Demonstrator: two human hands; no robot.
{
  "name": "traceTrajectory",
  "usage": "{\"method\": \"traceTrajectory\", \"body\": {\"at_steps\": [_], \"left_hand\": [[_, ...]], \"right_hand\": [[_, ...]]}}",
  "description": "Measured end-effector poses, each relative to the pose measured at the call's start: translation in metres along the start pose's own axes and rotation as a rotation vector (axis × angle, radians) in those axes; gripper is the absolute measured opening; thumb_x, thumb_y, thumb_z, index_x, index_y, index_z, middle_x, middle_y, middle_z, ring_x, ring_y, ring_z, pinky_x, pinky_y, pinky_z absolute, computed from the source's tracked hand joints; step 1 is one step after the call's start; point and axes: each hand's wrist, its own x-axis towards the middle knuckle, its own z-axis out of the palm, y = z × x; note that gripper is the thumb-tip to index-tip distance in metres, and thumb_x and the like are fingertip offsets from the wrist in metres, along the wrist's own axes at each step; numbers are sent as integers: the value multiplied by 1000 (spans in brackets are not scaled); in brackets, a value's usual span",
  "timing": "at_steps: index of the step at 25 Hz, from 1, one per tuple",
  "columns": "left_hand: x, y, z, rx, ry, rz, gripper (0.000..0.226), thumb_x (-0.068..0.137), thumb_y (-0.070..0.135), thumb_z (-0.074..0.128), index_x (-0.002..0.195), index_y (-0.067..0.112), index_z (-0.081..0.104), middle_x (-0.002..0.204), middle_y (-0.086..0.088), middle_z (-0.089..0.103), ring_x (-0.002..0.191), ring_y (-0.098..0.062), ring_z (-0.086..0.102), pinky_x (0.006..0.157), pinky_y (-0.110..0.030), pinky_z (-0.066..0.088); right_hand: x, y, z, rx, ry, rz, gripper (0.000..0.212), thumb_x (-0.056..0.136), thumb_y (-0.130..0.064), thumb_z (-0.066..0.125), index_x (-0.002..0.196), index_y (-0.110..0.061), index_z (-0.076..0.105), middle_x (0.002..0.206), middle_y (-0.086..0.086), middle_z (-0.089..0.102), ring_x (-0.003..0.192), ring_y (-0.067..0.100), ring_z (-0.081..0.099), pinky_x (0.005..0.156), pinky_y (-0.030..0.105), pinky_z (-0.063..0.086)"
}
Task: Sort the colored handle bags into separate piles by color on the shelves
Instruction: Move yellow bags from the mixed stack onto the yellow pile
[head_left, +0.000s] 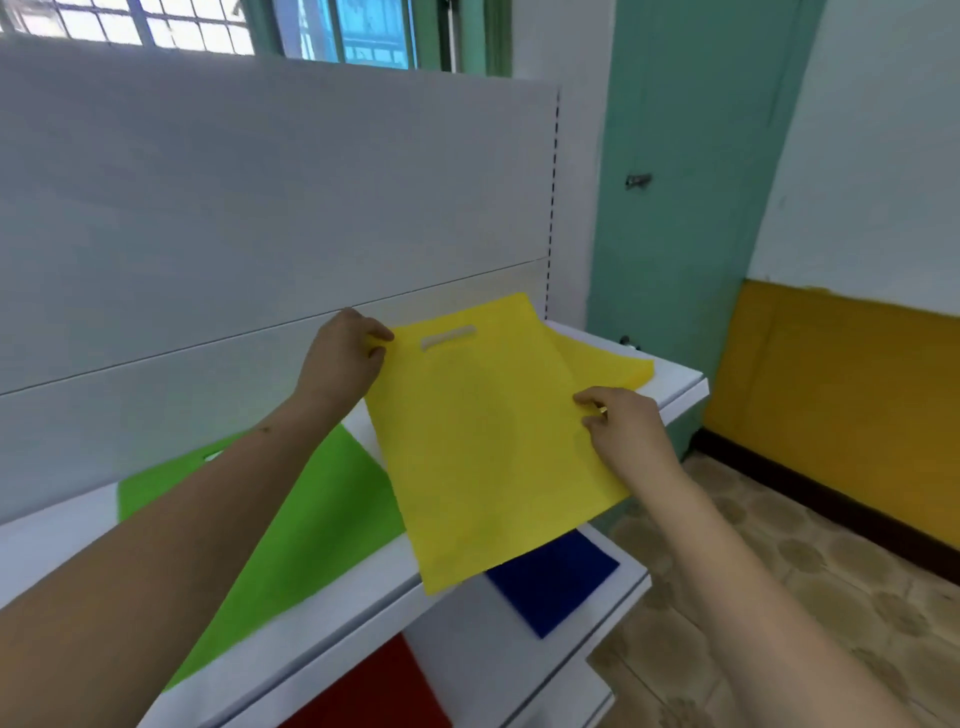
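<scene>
step: placing a yellow bag (488, 441) on the top shelf (675, 382); I judge it mid-placement, not yet let go.
left hand (345, 358): pinching the bag's top left corner, thumb and fingers curled onto the edge beside the handle slot (448, 336).
right hand (626, 423): pinching the bag's right edge about halfway down, thumb on top, fingers under.
bag: stretched flat between my two grips, tilted, slot end up toward the back panel (260, 208); lower end hangs past the shelf front, away from both grips. Can't tell if it's touching the shelf yet.
yellow pile (608, 364): one more yellow bag lies flat on the shelf, just beyond my right grip, partly under the held one.
green bag (311, 519): same shelf, below my left grip, under my left forearm, just beside the held bag's left edge.
blue bag (553, 577): next shelf down, under the held bag's lower end.
red bag (374, 691): lowest shelf, partly hidden.
progress: four colours each in own spot, so sorting looks well along, my guess.
next: shift the bag right and back, square it over the yellow pile, lower flat, then release both pinches.
risk: overhanging end could drag or slide off the front; keep clear of green.
</scene>
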Motion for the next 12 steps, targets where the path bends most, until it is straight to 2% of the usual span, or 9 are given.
{"method": "traceTrajectory", "body": {"at_steps": [5,7,12], "left_hand": [[67,4,88,69,-89,103,25,88,5,62,112,7,69,110,-15,53,95,-34,57,81,-36,44],[93,3,114,138,-151,146,28,90,8,61,118,8,66,115,-14,51,101,-33,56,83,-36,44],[121,-17,155,490,-272,311,37,83,10,62,118,16,69,128,-15,51,118,-37,44,93,-43,41]], "right_hand": [[99,52,-4,-139,14,-17,35,93,-8,53,125,-20,62,127,7,60,107,25,58,83,28,42],[137,61,-4,-158,10,-3,34,93,-8,54,124,-18,63,126,8,61,106,26,58,80,27,40],[207,79,13,-131,-69,-28,32,93,-5,54,123,-12,65,126,9,62,112,25,58,92,24,40]]}}
